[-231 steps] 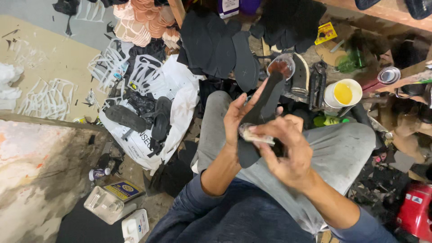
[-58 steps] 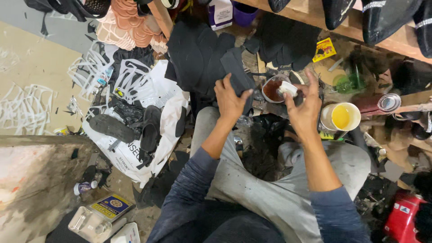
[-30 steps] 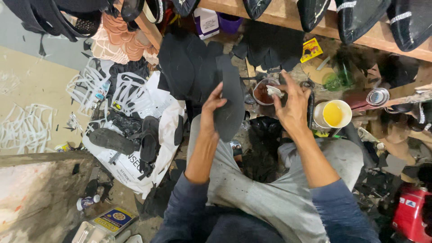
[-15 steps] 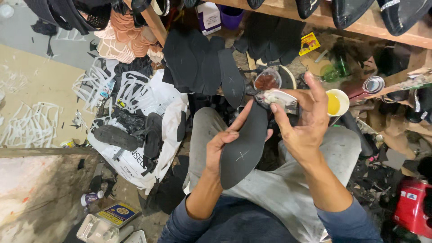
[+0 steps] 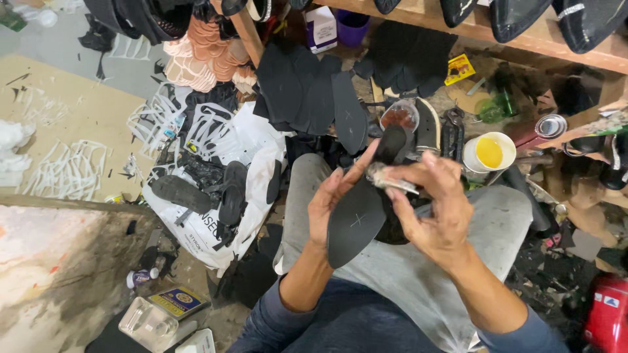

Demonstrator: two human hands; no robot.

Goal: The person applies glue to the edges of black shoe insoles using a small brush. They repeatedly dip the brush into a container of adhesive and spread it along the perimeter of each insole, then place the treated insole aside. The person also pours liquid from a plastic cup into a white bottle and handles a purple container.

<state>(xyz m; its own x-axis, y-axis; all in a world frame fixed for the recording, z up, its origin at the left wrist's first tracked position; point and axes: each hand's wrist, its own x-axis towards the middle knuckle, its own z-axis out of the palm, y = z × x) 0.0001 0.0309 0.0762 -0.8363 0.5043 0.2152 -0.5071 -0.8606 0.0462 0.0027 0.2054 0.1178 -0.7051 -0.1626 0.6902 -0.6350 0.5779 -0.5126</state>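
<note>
In the head view, the person sits with grey trousers and holds a black shoe sole (image 5: 356,219) over the lap, with its pointed end toward the body and its rounded heel end up near the workplace. The left hand (image 5: 333,199) is closed on the left edge of the sole, thumb on the top face and the fingers behind it. The right hand (image 5: 428,206) is closed on a small brush (image 5: 386,176), whose bristle end touches the upper part of the sole. A pale cross mark is visible on the face of the sole. Just beyond the hands stands a small pot with reddish-brown glue (image 5: 399,116), and to the right of it a white cup with yellow liquid (image 5: 489,151). More black soles (image 5: 307,91) lie in a row on the floor behind. On the left, a white plastic bag (image 5: 255,147) carries several dark pieces, and white cut scraps (image 5: 69,170) lie on the floor further left.
</note>
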